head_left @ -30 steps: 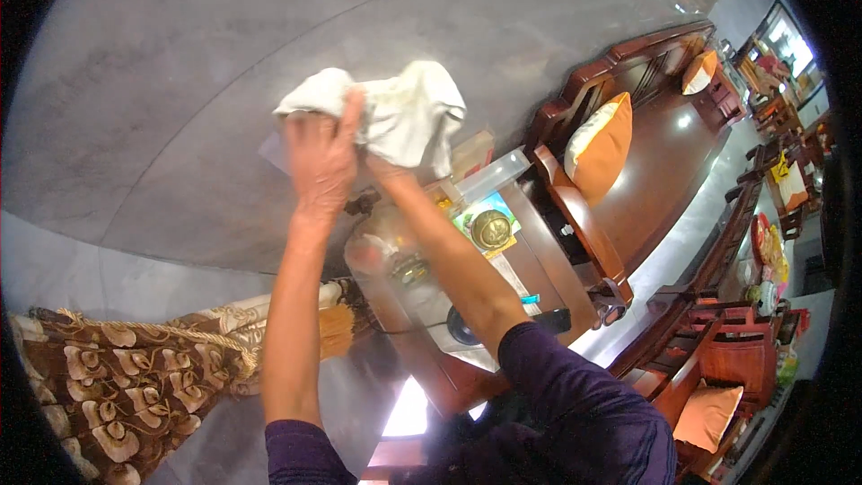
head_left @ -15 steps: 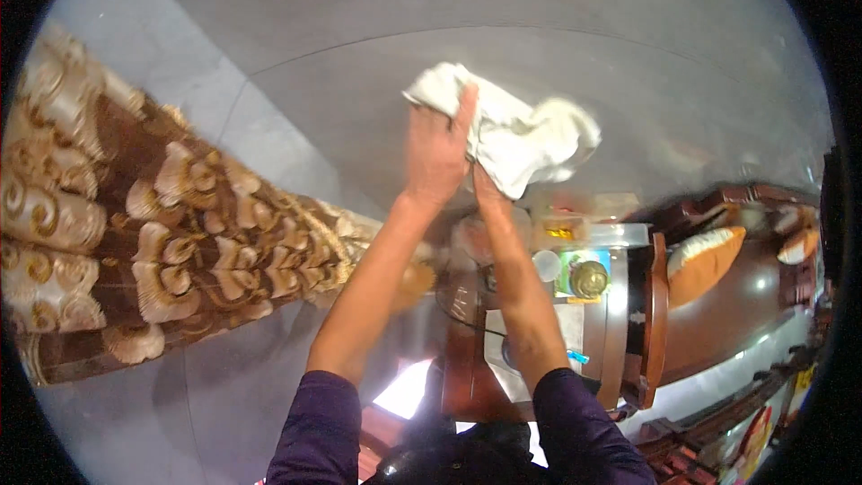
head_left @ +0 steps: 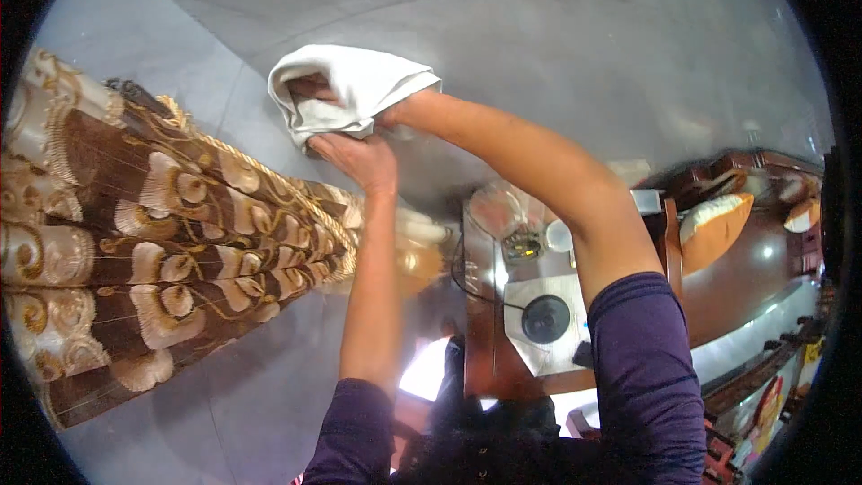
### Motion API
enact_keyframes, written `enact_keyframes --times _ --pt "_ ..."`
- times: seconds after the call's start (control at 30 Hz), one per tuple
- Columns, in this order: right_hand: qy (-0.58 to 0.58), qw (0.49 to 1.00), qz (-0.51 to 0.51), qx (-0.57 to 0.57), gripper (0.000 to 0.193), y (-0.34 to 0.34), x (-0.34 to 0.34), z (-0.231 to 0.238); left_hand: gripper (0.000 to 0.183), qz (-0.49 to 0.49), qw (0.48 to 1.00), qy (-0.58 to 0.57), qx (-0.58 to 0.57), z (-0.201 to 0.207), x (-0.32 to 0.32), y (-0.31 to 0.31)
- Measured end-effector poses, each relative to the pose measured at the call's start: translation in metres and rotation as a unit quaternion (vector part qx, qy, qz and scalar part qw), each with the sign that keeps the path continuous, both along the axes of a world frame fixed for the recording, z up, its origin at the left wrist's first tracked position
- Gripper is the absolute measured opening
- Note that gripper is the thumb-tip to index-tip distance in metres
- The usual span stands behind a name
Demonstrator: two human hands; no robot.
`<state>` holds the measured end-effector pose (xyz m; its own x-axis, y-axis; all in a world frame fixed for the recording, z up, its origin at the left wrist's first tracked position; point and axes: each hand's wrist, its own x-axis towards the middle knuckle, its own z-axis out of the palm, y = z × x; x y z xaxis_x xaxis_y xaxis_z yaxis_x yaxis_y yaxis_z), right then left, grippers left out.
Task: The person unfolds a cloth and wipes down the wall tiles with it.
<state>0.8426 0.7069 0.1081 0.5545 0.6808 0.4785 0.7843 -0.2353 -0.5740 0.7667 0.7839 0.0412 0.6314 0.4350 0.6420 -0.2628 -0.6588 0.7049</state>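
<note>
A white cloth (head_left: 382, 76) is bunched against the grey wall, up and left of the middle. My right hand (head_left: 312, 88) reaches across into it; some fingers show inside a fold, while cloth covers most of the hand. At the cloth's lower edge is my left hand (head_left: 364, 160), its fingers closed on the hem and partly hidden under it. Both forearms are raised, the right one bent at the elbow.
A brown and gold patterned curtain (head_left: 171, 251) with a twisted rope tie (head_left: 260, 166) hangs at the left. Below right, a dark wooden table (head_left: 482, 341) carries a round black pad (head_left: 545, 319) and a pale cup (head_left: 558, 235). Beyond it stands a wooden seat with an orange and white cushion (head_left: 714, 232).
Both hands have moved left with the cloth, toward the curtain. My right arm now stretches across, and the cloth has folded over the right hand.
</note>
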Motion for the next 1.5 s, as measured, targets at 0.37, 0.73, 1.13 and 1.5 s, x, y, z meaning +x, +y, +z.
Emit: enact_keyframes --times 0.37,0.73,1.13,1.5 --pt "0.234 0.950 0.136 0.156 0.032 -0.038 -0.064 -0.117 0.047 -0.119 0.889 0.156 -0.414 -0.175 -0.016 -0.007" --pt "0.221 0.956 0.108 0.159 0.025 -0.102 -0.066 -0.134 0.035 -0.247 0.805 0.287 -0.457 -0.150 -0.052 -0.052" --pt "0.314 0.672 -0.076 0.666 0.056 -0.275 -0.155 -0.166 0.074 -0.503 0.835 0.157 -0.158 -0.022 -0.102 -0.196" --pt "-0.386 0.875 -0.292 0.014 0.024 -0.048 -0.025 0.035 0.051 -0.230 0.922 -0.115 -0.290 0.096 -0.038 -0.020"
